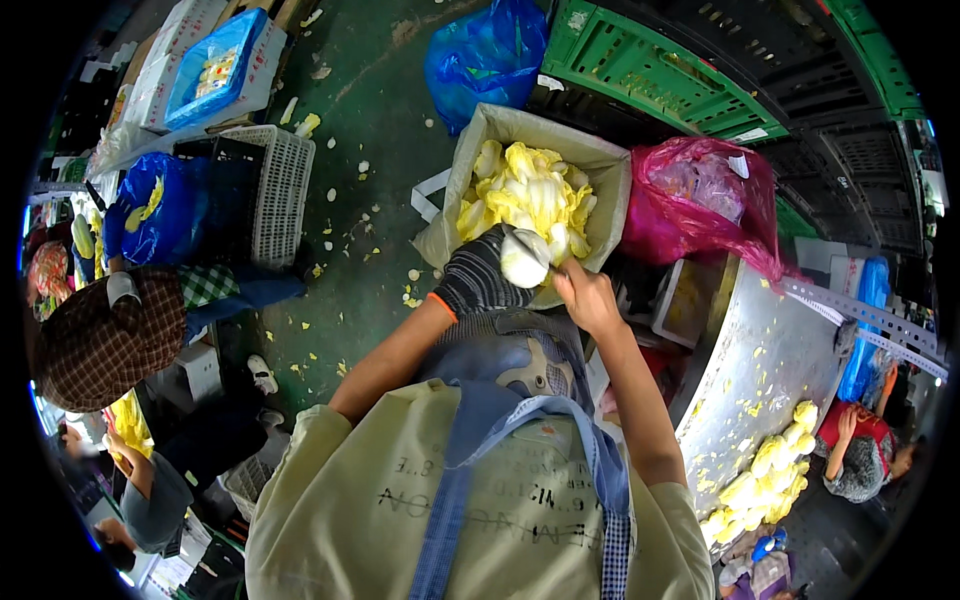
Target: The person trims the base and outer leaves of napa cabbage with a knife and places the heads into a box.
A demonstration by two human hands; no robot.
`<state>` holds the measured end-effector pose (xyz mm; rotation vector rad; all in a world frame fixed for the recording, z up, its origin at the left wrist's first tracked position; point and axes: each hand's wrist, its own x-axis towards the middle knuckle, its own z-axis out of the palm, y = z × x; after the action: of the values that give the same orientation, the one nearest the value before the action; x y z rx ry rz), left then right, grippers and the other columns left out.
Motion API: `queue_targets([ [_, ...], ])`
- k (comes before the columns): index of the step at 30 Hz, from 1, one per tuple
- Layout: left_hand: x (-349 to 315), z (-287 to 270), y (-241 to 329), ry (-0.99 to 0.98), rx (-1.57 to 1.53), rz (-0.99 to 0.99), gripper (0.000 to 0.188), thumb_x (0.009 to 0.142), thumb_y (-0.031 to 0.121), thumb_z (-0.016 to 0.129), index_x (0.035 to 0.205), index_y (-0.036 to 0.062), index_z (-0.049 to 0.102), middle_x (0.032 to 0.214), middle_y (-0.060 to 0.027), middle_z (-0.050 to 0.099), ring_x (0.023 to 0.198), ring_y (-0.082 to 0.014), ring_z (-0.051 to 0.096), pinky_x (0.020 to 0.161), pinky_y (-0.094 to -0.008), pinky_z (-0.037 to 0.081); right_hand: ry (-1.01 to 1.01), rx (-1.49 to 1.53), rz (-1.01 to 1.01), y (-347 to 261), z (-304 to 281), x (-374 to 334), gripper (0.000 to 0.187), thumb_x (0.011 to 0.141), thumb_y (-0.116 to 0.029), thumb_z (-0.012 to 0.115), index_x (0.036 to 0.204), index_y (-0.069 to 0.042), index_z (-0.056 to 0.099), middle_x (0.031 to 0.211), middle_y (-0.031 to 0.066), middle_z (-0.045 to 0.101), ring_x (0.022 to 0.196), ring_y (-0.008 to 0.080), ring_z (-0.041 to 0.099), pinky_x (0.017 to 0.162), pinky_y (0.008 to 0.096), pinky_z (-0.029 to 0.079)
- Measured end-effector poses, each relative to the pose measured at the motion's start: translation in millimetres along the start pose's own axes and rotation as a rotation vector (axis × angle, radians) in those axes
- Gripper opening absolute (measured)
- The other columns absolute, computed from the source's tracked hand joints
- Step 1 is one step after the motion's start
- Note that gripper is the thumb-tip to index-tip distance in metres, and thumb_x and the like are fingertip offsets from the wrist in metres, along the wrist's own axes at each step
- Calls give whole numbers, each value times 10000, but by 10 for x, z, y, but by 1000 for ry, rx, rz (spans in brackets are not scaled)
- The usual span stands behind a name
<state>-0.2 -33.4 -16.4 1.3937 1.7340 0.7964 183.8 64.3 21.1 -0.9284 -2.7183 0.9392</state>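
Note:
My left hand [478, 276], in a dark striped knit glove with an orange cuff, is closed around a pale napa cabbage [524, 262] whose white base faces up. Bare and closed, my right hand [588, 298] is just right of that base. It grips what looks like a small knife [553, 268], mostly hidden by the fingers, with a thin blade against the cabbage. Both hands are at the near edge of a lined square bin [607, 190]. Yellow-white napa cabbages [528, 185] and loose leaves fill it.
A blue plastic bag [487, 60] and green crates [650, 70] stand beyond the bin. On its right is a pink bag [700, 195], then a metal table [735, 400] with several cabbages. A white basket [280, 195] and people are at left; leaf scraps dot the floor.

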Motion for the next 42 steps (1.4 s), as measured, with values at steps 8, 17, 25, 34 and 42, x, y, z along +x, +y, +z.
queue_targets([
  [8, 103, -205, 255, 140, -282, -152, 742, 537, 309, 784, 1142, 45, 444, 1058, -130, 575, 977, -254, 567, 843, -348, 458, -100, 432, 483, 535, 178, -21, 447, 852, -399, 532, 945, 38, 513, 708, 212, 585, 674, 285, 598, 635, 357, 461],
  [17, 181, -147, 284, 108, -193, -82, 971, 504, 311, 819, 1284, 25, 317, 1195, -164, 471, 1114, -274, 468, 942, -351, 381, 184, 1023, 422, -283, 1, 366, 506, 664, -128, 745, 1022, 70, 447, 909, 91, 555, 787, 131, 541, 712, 261, 454],
  [25, 184, -71, 212, 107, -623, -93, 587, 786, 263, 655, 1251, 30, 383, 1154, -108, 500, 1079, -199, 473, 929, -302, 382, 154, 1007, 511, -211, 68, 316, 326, 665, -22, 651, 895, -15, 421, 684, 27, 461, 483, 82, 430, 393, 244, 363],
  [34, 144, 189, 39, 313, -715, -143, 530, 808, 258, 633, 1215, 0, 412, 1136, -125, 510, 1055, -205, 483, 915, -297, 384, 146, 973, 546, -74, 222, 362, 329, 644, -14, 642, 909, -4, 447, 699, 11, 468, 543, 95, 454, 473, 237, 400],
  [42, 224, -43, -171, 630, -1302, -329, 374, 889, 329, 505, 1116, 32, 500, 1009, -95, 580, 865, -170, 581, 762, -295, 499, 416, 852, 572, 220, 393, 312, 401, 683, -112, 667, 1004, 37, 477, 873, 81, 546, 776, 139, 534, 684, 261, 441],
])
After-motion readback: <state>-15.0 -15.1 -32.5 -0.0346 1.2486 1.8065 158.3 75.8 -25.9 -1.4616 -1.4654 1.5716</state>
